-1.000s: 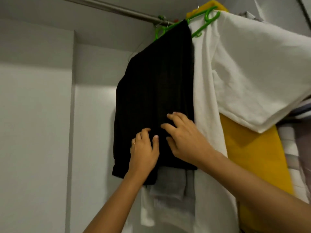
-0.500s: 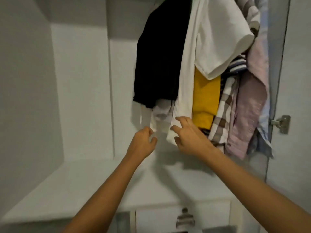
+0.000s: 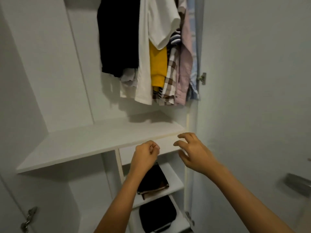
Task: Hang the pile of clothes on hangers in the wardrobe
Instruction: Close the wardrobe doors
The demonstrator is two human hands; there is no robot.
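Nearest the camera, both forearms reach forward over the lower cubbies, where a dark folded bundle [image 3: 154,179] and a black pouch [image 3: 157,214] each lie on a small shelf of their own. Just beyond, the left hand [image 3: 145,156] hangs with its grip curled closed on nothing, thumb against forefinger. The right hand [image 3: 195,153] has its grip spread and slack, and it is empty too. Both hover close to the front edge of the wide shelf [image 3: 87,143] without touching it. Farther up, the hung clothes crowd the right half of the wardrobe [image 3: 33,64]. A black garment [image 3: 117,39] hangs at the left end, then a white T-shirt [image 3: 158,27], a yellow top [image 3: 157,64], a checked shirt [image 3: 170,81] and a pink jacket [image 3: 185,68] tight against the door side. The pile to be hung is out of view, as are the rail and the hangers.

With nothing held, the step looks like going for the next garment. It pays to draw the hands straight back and low, under the hems, so nothing gets tugged. For the next hanger, the open room is left of the black garment, where only the back wall shows; the right end is packed. Edges to mind are the shelf's front lip just ahead of the knuckles and the open door [image 3: 252,81] close on the right. Its hinge [image 3: 202,78] juts out, and its handle [image 3: 297,184] sits near the right forearm.
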